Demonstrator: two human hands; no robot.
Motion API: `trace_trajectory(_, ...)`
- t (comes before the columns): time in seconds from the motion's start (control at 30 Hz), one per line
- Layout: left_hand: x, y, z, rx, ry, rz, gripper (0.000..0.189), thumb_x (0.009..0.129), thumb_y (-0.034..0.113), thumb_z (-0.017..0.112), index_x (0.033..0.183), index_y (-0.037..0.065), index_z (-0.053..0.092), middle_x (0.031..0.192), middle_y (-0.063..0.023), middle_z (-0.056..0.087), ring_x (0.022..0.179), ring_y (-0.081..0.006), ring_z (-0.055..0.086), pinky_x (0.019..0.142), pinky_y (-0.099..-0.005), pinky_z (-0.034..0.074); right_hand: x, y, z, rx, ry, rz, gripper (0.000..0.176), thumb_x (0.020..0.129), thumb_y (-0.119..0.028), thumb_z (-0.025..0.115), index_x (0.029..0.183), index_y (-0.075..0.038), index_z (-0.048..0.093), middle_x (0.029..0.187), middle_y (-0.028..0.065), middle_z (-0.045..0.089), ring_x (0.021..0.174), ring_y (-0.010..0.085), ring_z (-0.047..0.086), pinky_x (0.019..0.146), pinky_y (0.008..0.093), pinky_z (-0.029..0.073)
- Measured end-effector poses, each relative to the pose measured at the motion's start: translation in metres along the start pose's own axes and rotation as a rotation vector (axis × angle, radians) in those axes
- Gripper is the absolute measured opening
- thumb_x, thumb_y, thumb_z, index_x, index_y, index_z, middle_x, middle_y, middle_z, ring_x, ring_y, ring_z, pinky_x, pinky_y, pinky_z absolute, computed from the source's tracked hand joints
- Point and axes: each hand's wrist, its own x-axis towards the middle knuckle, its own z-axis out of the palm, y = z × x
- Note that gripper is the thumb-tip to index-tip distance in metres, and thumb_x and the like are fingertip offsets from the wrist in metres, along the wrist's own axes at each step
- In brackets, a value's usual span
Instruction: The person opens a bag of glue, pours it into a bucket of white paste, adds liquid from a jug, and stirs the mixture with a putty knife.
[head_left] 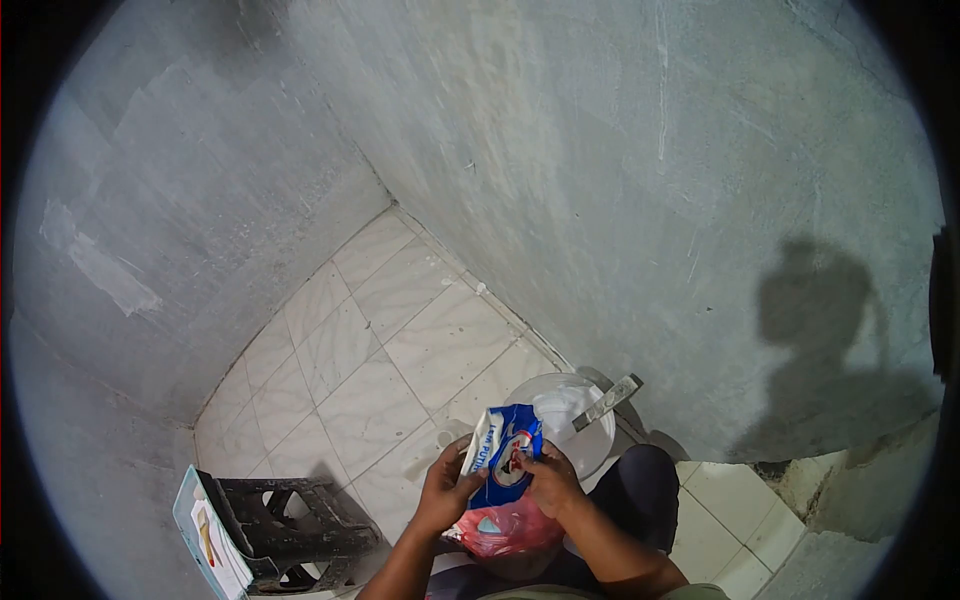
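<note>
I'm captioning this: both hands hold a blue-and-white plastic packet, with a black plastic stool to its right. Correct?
Wrong side: the head view shows the black plastic stool left of the blue-and-white plastic packet, held by left hand and right hand.

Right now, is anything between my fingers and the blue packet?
Nothing visible is: your left hand and right hand both hold the packet, one at each side. The red bag shows just below it in the view, not in between.
</note>
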Motion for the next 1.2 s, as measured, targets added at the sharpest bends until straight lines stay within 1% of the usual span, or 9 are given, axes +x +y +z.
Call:
trace_trajectory(0.1,0.004,0.030,-0.006,0.800,-0.101,-0.013,0.034,0.093,0.005,0.065,0.127,0.005,0.066,0.100,-0.0145,0.075,0.089,-0.0172,0.070,0.082,-0.0296,0.053,0.001,0.024,0.002,-0.173,0.177,-0.084,0.025,0.093,-0.005,0.061,0.118,-0.004,0.062,0.112,0.0081,0.069,0.100,0.0178,0.066,0.090,0.0326,0.051)
trace_trajectory(0.17,0.005,0.046,0.006,0.859,-0.063,0.070,0.022,0.090,0.005,0.066,0.110,0.008,0.075,0.083,-0.0137,0.074,0.072,-0.0240,0.072,0.067,-0.0317,0.054,-0.008,0.021,0.020,-0.181,0.354,-0.075,0.024,0.096,-0.012,0.056,0.118,-0.005,0.063,0.105,0.0058,0.066,0.091,0.0168,0.064,0.086,0.0346,0.051)
trace_trajectory(0.27,0.011,0.045,0.003,1.147,-0.018,0.550,0.025,0.085,0.007,0.070,0.109,0.012,0.075,0.094,-0.0073,0.075,0.088,-0.0262,0.073,0.074,-0.0337,0.054,-0.015,0.017,0.004,0.245,0.316,0.250,0.043,0.104,-0.045,0.047,0.116,-0.007,0.064,0.106,0.0081,0.067,0.083,0.0165,0.060,0.070,0.0323,0.045)
trace_trajectory(0.43,0.021,0.041,-0.004,1.440,-0.168,0.719,0.031,0.076,0.013,0.073,0.105,0.023,0.077,0.112,0.0044,0.073,0.126,-0.0215,0.058,0.104,-0.0498,0.035,-0.035,-0.026,0.012,0.409,-0.056,0.234,0.034,0.104,-0.032,0.052,0.118,-0.002,0.062,0.108,0.0067,0.068,0.090,0.0167,0.061,0.077,0.0293,0.046)
trace_trajectory(0.53,0.021,0.026,-0.001,1.403,-0.073,0.710,0.035,0.073,0.012,0.076,0.106,0.024,0.077,0.121,-0.0013,0.069,0.133,-0.0295,0.051,0.105,-0.0550,0.032,-0.028,-0.019,0.003,0.189,0.005,0.159,0.024,0.095,-0.003,0.063,0.119,-0.004,0.061,0.111,0.0048,0.067,0.094,0.0131,0.062,0.080,0.0277,0.049)
trace_trajectory(0.63,0.007,0.007,0.021,1.371,0.189,0.668,0.041,0.074,0.008,0.075,0.114,0.016,0.071,0.122,-0.0078,0.065,0.130,-0.0342,0.050,0.104,-0.0513,0.036,-0.020,-0.009,0.003,0.124,0.040,0.092,0.025,0.096,-0.005,0.064,0.120,-0.005,0.062,0.111,0.0046,0.067,0.092,0.0128,0.062,0.079,0.0274,0.050)
trace_trajectory(0.7,-0.010,-0.029,0.036,0.423,0.641,0.364,0.031,0.084,0.008,0.070,0.115,0.008,0.063,0.109,-0.0067,0.065,0.113,-0.0305,0.058,0.097,-0.0431,0.043,-0.014,-0.001,0.001,0.103,0.046,0.072,0.025,0.096,-0.006,0.064,0.121,-0.005,0.061,0.111,0.0045,0.067,0.093,0.0126,0.063,0.080,0.0266,0.050)
trace_trajectory(0.83,-0.011,-0.057,0.034,-0.581,0.352,-0.493,0.032,0.101,0.038,0.060,0.106,0.007,0.055,0.082,-0.0069,0.057,0.070,-0.0172,0.058,0.065,-0.0313,0.046,-0.007,0.009,-0.001,0.074,-0.016,0.074,0.028,0.096,-0.008,0.065,0.124,-0.004,0.060,0.112,0.0046,0.067,0.098,0.0136,0.064,0.085,0.0263,0.051)
trace_trajectory(1.2,0.016,-0.051,0.040,0.400,0.255,-0.033,0.037,0.106,0.027,0.049,0.095,-0.006,0.060,0.072,-0.0145,0.063,0.066,-0.0175,0.057,0.063,-0.0370,0.047,-0.013,0.042,0.000,0.367,-0.041,0.240,0.033,0.098,-0.007,0.061,0.130,-0.003,0.057,0.125,0.0066,0.064,0.115,0.0152,0.061,0.100,0.0299,0.048)
